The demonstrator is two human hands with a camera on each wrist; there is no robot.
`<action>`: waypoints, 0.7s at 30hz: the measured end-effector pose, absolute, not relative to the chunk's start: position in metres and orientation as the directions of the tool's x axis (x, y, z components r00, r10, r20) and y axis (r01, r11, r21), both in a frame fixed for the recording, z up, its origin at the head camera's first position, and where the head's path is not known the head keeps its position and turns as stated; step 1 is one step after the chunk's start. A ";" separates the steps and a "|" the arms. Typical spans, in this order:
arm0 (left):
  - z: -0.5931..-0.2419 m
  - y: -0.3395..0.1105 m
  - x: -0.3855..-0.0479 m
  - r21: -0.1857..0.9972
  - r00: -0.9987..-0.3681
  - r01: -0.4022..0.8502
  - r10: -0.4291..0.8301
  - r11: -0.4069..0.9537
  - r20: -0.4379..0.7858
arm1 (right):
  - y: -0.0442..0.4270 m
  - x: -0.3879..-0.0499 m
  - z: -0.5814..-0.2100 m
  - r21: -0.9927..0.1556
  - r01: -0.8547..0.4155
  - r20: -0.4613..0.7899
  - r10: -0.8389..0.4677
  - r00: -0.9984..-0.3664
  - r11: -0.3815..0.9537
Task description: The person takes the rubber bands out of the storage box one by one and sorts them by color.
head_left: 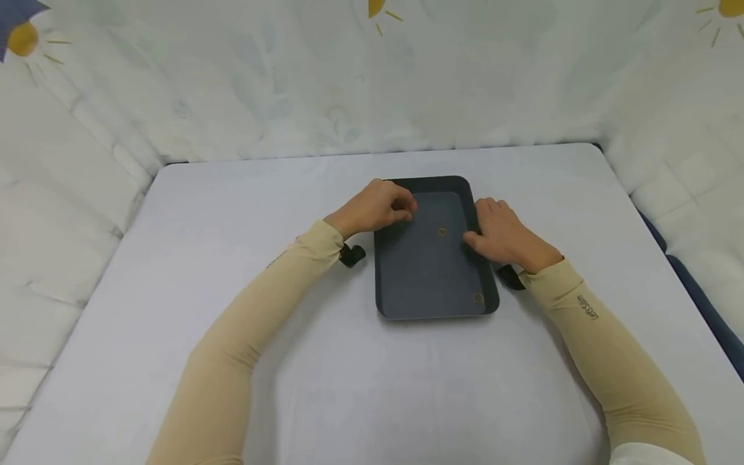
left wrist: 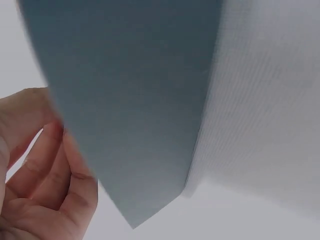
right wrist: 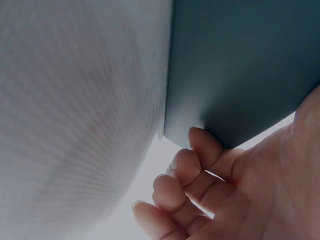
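A dark grey rectangular tray [head_left: 433,284] lies on the white-covered table. Two small yellow rings lie on its floor: one ring [head_left: 442,232] near the middle, another ring [head_left: 478,298] by the near right corner. My left hand [head_left: 374,206] reaches over the tray's left wall, fingers bent and thumb close to them. Its fingertips are behind the wall in the left wrist view, so anything pinched there is hidden. My right hand [head_left: 502,236] grips the tray's right wall, thumb over the rim and fingers outside; its index finger touches the outer wall [right wrist: 235,65].
White tablecloth [head_left: 325,387] surrounds the tray on all sides. A pale patterned curtain [head_left: 290,84] hangs behind the table's far edge, and quilted white fabric [head_left: 52,226] borders the left side. Black wrist cameras [head_left: 351,256] sit under both wrists.
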State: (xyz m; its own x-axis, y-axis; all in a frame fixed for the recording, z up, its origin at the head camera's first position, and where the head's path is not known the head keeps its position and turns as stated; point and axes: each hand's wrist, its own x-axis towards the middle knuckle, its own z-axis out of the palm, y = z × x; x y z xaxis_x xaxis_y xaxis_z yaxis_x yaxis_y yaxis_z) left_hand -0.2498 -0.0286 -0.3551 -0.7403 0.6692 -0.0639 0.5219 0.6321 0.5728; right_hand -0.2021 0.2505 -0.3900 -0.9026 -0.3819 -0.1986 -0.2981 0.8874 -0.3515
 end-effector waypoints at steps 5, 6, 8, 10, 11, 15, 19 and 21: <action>-0.351 -0.034 -0.250 0.586 -0.740 0.516 0.669 0.624 -0.061 | 0.251 -0.206 -0.392 -0.355 -0.303 -0.195 -0.388 -0.901 0.884; -0.350 -0.035 -0.250 0.588 -0.741 0.516 0.669 0.623 -0.059 | 0.252 -0.207 -0.392 -0.356 -0.304 -0.195 -0.388 -0.901 0.884; -0.347 -0.038 -0.249 0.587 -0.746 0.513 0.663 0.626 -0.055 | 0.252 -0.208 -0.393 -0.356 -0.304 -0.195 -0.389 -0.901 0.884; -0.345 -0.041 -0.249 0.590 -0.755 0.503 0.653 0.631 -0.054 | 0.252 -0.210 -0.393 -0.355 -0.301 -0.197 -0.386 -0.901 0.885; -0.345 -0.042 -0.248 0.591 -0.759 0.499 0.648 0.633 -0.053 | 0.252 -0.211 -0.393 -0.355 -0.298 -0.199 -0.383 -0.902 0.886; -0.341 -0.048 -0.246 0.596 -0.776 0.482 0.629 0.642 -0.051 | 0.254 -0.213 -0.393 -0.351 -0.293 -0.203 -0.377 -0.904 0.890; -0.339 -0.055 -0.245 0.593 -0.786 0.476 0.617 0.649 -0.043 | 0.256 -0.215 -0.393 -0.349 -0.295 -0.203 -0.379 -0.903 0.890; -0.338 -0.058 -0.245 0.598 -0.791 0.471 0.610 0.648 -0.038 | 0.256 -0.216 -0.392 -0.348 -0.297 -0.201 -0.381 -0.903 0.889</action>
State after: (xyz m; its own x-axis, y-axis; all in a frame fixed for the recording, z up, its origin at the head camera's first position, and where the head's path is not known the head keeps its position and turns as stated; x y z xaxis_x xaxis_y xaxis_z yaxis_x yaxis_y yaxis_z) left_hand -0.2449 -0.0583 -0.3384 -0.7911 0.6105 -0.0381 0.4714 0.6481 0.5982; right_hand -0.2158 0.2563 -0.3924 -0.9028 -0.3806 -0.2005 -0.2974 0.8889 -0.3484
